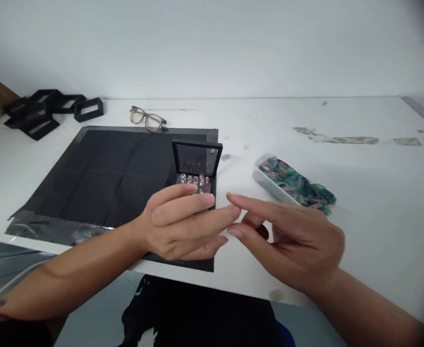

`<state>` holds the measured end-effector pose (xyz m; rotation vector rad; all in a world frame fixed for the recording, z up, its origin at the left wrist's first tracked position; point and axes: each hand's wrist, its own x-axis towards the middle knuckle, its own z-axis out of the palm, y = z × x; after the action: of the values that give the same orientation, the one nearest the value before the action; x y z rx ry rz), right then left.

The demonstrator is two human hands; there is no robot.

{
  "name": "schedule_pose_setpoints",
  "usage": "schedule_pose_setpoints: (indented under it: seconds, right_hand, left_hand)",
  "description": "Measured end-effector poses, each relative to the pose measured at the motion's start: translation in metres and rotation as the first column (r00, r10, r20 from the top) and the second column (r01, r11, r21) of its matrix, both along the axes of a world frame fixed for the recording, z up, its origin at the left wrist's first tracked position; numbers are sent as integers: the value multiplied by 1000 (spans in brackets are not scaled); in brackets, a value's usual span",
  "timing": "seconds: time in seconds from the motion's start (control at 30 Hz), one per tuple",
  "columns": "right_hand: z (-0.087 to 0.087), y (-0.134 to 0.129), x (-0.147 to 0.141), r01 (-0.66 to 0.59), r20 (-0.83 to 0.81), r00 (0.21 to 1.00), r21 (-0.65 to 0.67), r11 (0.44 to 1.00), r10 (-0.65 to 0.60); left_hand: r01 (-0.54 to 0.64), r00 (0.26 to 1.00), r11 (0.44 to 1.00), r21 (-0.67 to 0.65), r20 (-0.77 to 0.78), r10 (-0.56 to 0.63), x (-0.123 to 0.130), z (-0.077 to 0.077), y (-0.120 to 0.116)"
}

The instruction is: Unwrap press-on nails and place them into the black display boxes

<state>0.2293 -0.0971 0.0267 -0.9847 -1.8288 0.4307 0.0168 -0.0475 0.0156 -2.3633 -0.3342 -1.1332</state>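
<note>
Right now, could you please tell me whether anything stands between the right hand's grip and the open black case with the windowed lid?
Yes, from this view: the left hand's grip, its fingers covering the lower part of the open black case, just left of the right hand's grip.

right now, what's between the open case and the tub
Mostly bare white table, seen in the head view, with one small greyish bit close to the case, the tub farther right; the bit is too small to identify.
</note>
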Motion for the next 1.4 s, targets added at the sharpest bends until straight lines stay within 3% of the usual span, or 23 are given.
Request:
schedule_pose_setpoints:
  seconds: [0.13,0.37,0.5,0.67,0.8,1.0,1.1,1.23,1.4]
  right_hand:
    - [-3,0,-2,4,-22,1000,-34,999,-5]
    - [-8,6,3,-35,-193,981,-263,964,-17]
    - [-7,9,7,-53,-249,968,-307,950,-27]
    - [-9,12,9,-137,-320,947,-350,927,19]
    - [-10,14,10,-127,-318,948,-362,923,6]
    - [-15,19,8,47,-137,986,-314,948,-95]
    - [-22,22,4,51,55,998,-339,939,-35]
    - [-32,28,-1,18,232,968,-446,895,96]
    - [-34,35,-4,85,347,934,-440,894,82]
  left_hand:
    - [2,1000,1000,7,-11,-2,1,-1,0]
    - [-53,993,999,-2,-101,52,-1,2,5]
    - [-75,991,997,26,-110,78,-4,4,4]
    - [-168,971,986,-3,-171,165,1,1,0]
    - [-246,948,968,-37,-215,233,1,-2,1]
    - [-216,976,958,-188,-21,216,-15,11,17]
    - [-253,957,931,-262,76,281,-22,16,26]
    - [-215,946,905,-367,154,287,-25,13,35]
    - [-299,911,857,-419,143,387,-23,5,40]
